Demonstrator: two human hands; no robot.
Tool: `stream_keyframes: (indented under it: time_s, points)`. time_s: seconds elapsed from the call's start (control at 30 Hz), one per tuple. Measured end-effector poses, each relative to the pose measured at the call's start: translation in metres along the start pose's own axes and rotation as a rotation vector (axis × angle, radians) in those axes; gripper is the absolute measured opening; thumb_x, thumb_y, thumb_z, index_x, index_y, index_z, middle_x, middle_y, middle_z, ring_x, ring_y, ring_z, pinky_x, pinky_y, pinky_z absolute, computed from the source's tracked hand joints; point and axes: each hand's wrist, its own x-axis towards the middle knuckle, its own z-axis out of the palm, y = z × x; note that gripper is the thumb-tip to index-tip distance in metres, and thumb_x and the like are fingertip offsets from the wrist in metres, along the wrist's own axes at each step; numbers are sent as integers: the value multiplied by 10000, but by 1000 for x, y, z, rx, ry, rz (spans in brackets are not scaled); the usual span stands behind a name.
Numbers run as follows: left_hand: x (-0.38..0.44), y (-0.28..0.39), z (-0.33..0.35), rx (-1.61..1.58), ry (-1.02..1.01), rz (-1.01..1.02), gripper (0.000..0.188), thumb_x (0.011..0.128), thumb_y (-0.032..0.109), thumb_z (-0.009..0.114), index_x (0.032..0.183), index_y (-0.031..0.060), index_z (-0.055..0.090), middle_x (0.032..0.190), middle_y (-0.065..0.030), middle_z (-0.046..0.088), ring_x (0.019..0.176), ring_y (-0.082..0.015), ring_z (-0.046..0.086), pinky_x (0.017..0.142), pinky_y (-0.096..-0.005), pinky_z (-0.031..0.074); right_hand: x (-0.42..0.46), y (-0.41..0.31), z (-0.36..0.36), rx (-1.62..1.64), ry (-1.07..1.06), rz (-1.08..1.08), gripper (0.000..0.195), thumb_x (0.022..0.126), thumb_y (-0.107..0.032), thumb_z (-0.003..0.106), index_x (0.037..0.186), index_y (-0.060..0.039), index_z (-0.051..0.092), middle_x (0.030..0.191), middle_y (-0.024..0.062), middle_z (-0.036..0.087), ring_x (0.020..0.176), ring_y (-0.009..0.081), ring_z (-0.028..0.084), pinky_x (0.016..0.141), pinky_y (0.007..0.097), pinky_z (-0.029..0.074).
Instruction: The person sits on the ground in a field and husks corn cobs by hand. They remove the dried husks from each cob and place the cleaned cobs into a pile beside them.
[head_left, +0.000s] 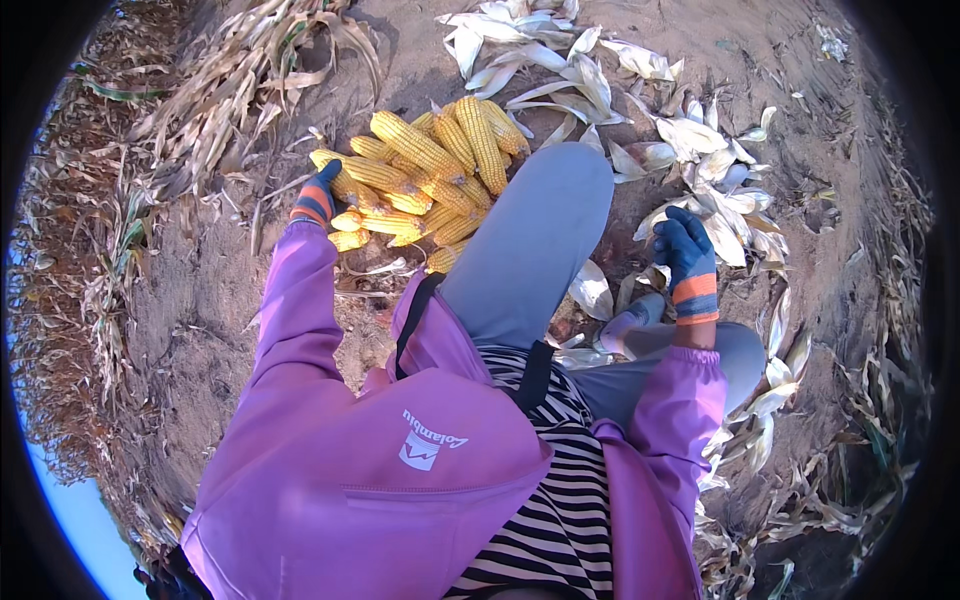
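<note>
My left hand (319, 196), in a dark blue glove with an orange-striped cuff, is at the left edge of a heap of husked yellow corn ears (424, 161). Its thumb or a finger lies against an outer corn ear (351, 189); the remaining fingers are hidden, so a grip cannot be made out. My right hand (684, 241), gloved alike, hangs over pale corn husks (720, 217) to the right of my raised knee. Its fingers are curled in, and nothing shows between them.
My bent grey-trousered leg (536, 232) rises beside the heap and covers part of it. Loose husks (585, 82) lie scattered on the bare soil (210, 300) ahead and to the right. Dry corn stalks (225, 97) are piled at the upper left.
</note>
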Motion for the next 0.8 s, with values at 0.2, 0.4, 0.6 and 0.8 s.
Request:
stream_keyframes:
  time_s: [0.2, 0.4, 0.6, 0.8]
  points:
    - [17, -2, -9, 79, 43, 41, 318, 739, 261, 627, 958, 42, 554, 901, -113, 601, 789, -260, 571, 698, -396, 466, 1, 7, 3, -14, -20, 67, 308, 747, -125, 550, 1026, -1, 507, 691, 35, 547, 521, 85, 475, 441, 200, 381]
    - [18, -3, -29, 49, 110, 227, 323, 750, 319, 598, 915, 41, 580, 887, -110, 605, 751, -254, 569, 644, -399, 473, -6, 0, 12, -33, 26, 99, 331, 716, -118, 545, 1022, 0, 505, 691, 46, 552, 516, 94, 477, 439, 206, 393]
    - [17, -9, -83, -285, 184, -72, 308, 713, 290, 646, 867, 47, 538, 809, -115, 567, 669, -254, 541, 521, -302, 486, -4, 5, 11, -60, 33, 109, 333, 717, -130, 544, 1018, 6, 503, 689, 47, 548, 524, 94, 478, 439, 204, 391]
    - [32, -30, -144, -411, 335, 220, 188, 747, 67, 605, 902, 26, 507, 854, -134, 542, 727, -286, 537, 604, -350, 510, -2, 19, 13, -29, -37, 165, 290, 760, -123, 524, 1027, -13, 502, 714, 31, 542, 543, 91, 476, 455, 199, 377]
